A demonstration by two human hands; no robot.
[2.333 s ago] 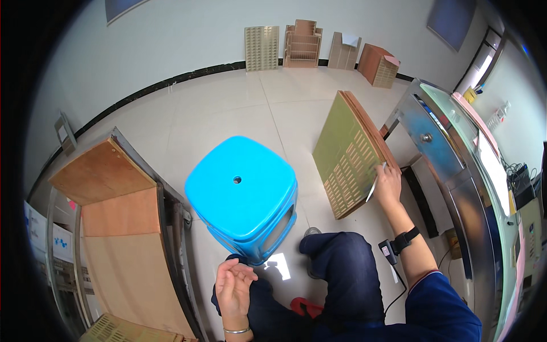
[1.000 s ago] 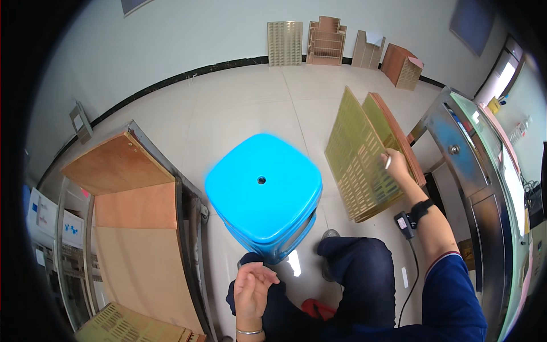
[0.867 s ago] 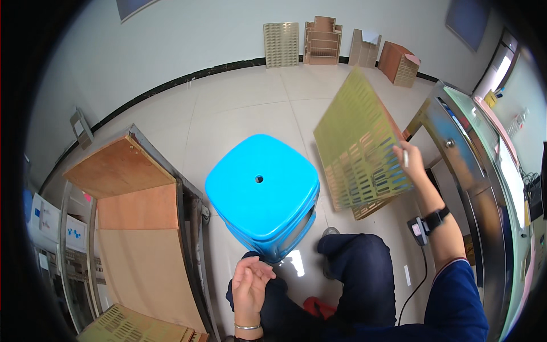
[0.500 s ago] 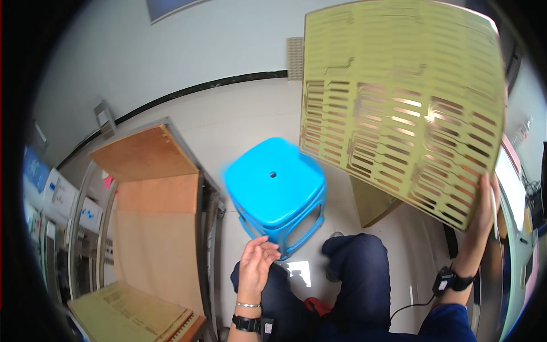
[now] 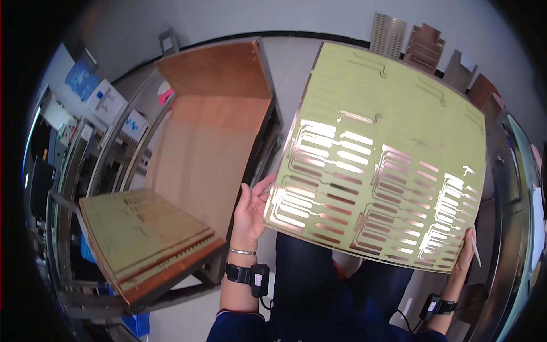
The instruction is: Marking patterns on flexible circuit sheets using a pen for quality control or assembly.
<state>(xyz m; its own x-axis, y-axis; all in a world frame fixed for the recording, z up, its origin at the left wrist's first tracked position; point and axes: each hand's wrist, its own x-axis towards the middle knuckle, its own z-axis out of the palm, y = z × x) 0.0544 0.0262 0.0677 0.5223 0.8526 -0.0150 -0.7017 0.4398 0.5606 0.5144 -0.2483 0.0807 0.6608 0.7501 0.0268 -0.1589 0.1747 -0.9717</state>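
A large yellow-green circuit board panel (image 5: 364,108) with shiny copper pads and traces is tilted in front of me, above my knees. My right hand (image 5: 466,251) grips its lower right edge, the fingers partly hidden behind it. A thin white stick (image 5: 476,251) sticks out from that same hand. At the panel's lower left edge is my left hand (image 5: 249,214), thumb raised and fingers stretched out, some fingertips passing behind the edge. To my left, a stack of similar panels (image 5: 137,228) lies on the lower ledge of a slanted wooden rack (image 5: 199,137).
Metal rails (image 5: 122,134) run along the rack's left side. A water dispenser (image 5: 108,102) with a blue bottle is beyond them. Several boards, including a copper-brown one (image 5: 424,45), lean on the far wall. A metal-edged cabinet (image 5: 504,228) borders my right.
My view has turned left toward the rack. The panel has come lower and in front of me, and my left hand has reached its left edge. The blue stool is out of sight.
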